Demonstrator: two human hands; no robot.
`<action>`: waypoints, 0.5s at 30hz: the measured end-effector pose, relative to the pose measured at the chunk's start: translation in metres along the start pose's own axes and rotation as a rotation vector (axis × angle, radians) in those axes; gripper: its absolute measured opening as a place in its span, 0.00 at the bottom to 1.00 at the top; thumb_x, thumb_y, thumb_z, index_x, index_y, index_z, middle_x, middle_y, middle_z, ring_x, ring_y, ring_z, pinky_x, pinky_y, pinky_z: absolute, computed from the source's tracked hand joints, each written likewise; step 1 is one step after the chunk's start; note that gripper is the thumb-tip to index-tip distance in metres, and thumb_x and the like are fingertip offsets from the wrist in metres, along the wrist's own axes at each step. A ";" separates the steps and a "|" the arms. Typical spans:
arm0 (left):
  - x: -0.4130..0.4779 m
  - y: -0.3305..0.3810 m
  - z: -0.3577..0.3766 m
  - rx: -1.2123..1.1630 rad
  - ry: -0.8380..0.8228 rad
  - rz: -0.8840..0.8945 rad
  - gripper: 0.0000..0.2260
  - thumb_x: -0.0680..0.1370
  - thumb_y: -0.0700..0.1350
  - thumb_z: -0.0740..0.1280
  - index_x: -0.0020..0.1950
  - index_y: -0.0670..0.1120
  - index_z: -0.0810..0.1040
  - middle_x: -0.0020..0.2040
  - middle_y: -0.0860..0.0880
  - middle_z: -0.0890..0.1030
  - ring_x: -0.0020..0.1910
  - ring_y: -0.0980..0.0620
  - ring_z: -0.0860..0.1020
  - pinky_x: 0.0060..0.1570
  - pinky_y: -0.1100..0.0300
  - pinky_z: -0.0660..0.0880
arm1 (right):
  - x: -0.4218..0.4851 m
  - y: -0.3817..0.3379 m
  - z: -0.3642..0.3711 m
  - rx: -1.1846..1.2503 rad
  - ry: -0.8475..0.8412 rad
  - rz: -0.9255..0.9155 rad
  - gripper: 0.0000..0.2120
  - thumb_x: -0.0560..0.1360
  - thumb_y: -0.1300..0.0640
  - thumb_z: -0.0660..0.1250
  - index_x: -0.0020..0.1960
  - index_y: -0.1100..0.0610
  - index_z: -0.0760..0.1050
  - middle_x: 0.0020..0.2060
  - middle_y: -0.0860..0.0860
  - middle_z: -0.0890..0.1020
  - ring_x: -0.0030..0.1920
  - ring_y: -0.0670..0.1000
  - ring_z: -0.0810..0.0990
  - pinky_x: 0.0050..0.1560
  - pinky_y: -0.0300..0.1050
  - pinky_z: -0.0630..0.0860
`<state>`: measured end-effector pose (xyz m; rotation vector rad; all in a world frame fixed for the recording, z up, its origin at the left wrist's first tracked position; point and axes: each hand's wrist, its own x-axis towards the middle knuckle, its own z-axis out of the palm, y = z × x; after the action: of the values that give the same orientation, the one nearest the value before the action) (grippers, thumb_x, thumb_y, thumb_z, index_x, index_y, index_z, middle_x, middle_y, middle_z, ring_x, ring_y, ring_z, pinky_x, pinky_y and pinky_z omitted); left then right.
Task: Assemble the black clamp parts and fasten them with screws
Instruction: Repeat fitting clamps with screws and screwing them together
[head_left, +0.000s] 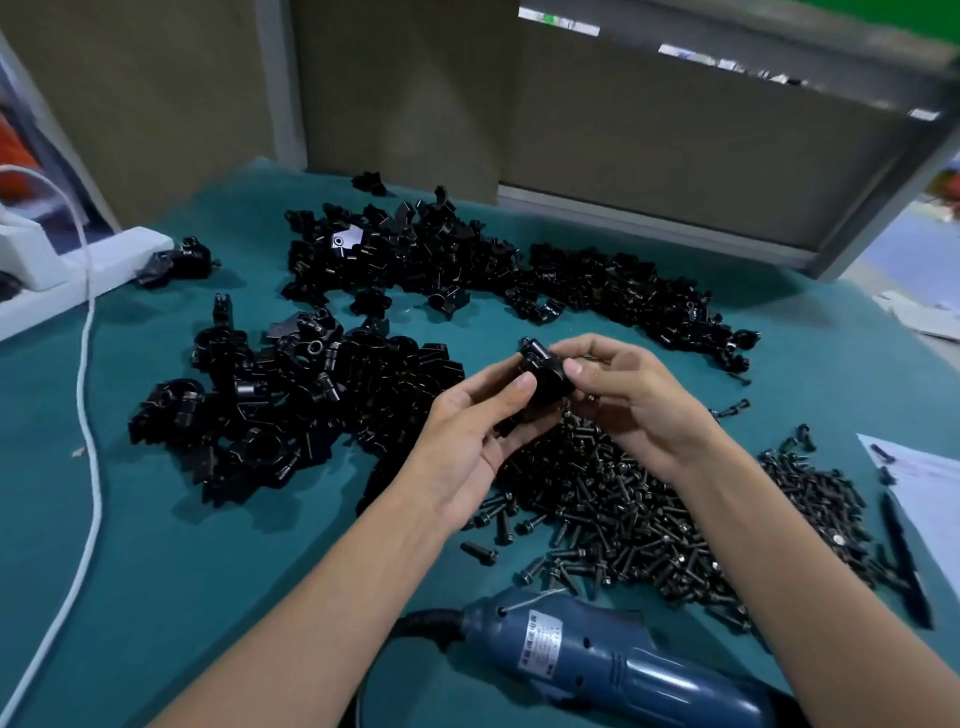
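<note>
**Seating the clamp halves before the screw goes in**

We've got one black clamp (543, 379) held up off the desk (156, 519), just above the near edge of the screws (623, 509) pile, w/ both hands on it. Left hand (467, 441) pinches it, thumb on the near face and fingers curled under. Right hand (628, 400) pinches its right side, thumb tip on the body. Whether a screw sits under those fingers, we can't tell.

We judge the step to be mating the parts and lining up the bore. To do it well, we'd square the halves flush, check the holes line up, then start the screw by hand so it doesn't cross-thread. After that, the blue driver (613, 660) lying at the desk's near edge.

The clamp is small, matte black and blocky, w/ a rounded body and a short lug poking up at its top left. Loose clamp parts (291, 410) lie heaped to the left and at the back.
</note>
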<state>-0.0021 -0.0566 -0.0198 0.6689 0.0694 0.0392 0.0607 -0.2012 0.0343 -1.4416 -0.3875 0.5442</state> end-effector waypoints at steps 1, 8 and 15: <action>0.001 0.000 0.000 0.018 -0.002 0.007 0.19 0.70 0.39 0.70 0.60 0.37 0.79 0.56 0.42 0.83 0.54 0.47 0.83 0.48 0.57 0.81 | 0.000 0.001 -0.001 -0.006 -0.002 -0.007 0.06 0.69 0.60 0.70 0.46 0.56 0.82 0.40 0.54 0.83 0.39 0.48 0.78 0.42 0.38 0.74; 0.003 0.003 -0.001 0.089 0.002 0.006 0.18 0.70 0.42 0.71 0.59 0.38 0.80 0.55 0.41 0.83 0.51 0.47 0.83 0.46 0.57 0.81 | 0.004 0.008 -0.004 -0.050 0.016 -0.035 0.08 0.69 0.59 0.70 0.49 0.57 0.80 0.41 0.54 0.83 0.39 0.48 0.81 0.41 0.37 0.77; 0.003 0.004 0.000 0.107 0.010 -0.019 0.14 0.70 0.43 0.71 0.54 0.41 0.82 0.48 0.44 0.85 0.44 0.48 0.84 0.43 0.59 0.81 | 0.003 0.009 -0.004 -0.066 0.021 -0.072 0.08 0.69 0.60 0.70 0.48 0.57 0.80 0.40 0.54 0.83 0.39 0.48 0.81 0.40 0.39 0.79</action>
<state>0.0011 -0.0533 -0.0181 0.7746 0.0878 0.0203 0.0643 -0.2024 0.0244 -1.4898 -0.4428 0.4619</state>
